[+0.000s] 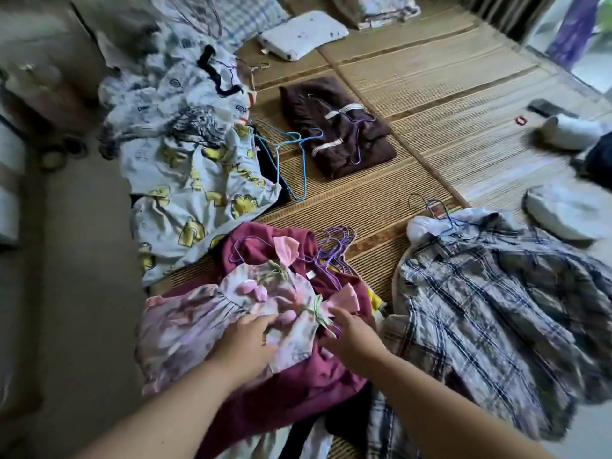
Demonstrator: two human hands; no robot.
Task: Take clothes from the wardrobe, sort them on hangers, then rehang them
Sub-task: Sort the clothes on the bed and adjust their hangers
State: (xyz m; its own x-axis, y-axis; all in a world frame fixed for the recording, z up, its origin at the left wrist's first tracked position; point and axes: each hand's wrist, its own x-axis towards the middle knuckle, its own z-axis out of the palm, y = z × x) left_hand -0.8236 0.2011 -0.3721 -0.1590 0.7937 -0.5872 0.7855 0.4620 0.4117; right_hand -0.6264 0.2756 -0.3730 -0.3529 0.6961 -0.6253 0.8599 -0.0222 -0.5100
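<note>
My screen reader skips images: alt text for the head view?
The left hand and right hand touch a pink floral dress atop a maroon garment on a woven mat. A plaid shirt, a brown garment and a yellow-print garment lie around it.

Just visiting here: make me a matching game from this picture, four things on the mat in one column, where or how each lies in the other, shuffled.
1. brown garment
2. plaid shirt
3. floral dress
4. blue hangers

A. touched by the left hand and right hand
B. beside the yellow-print clothes
C. folded, purple hanger on top
D. spread out at the right

Pairs: 1-C, 2-D, 3-A, 4-B
</note>
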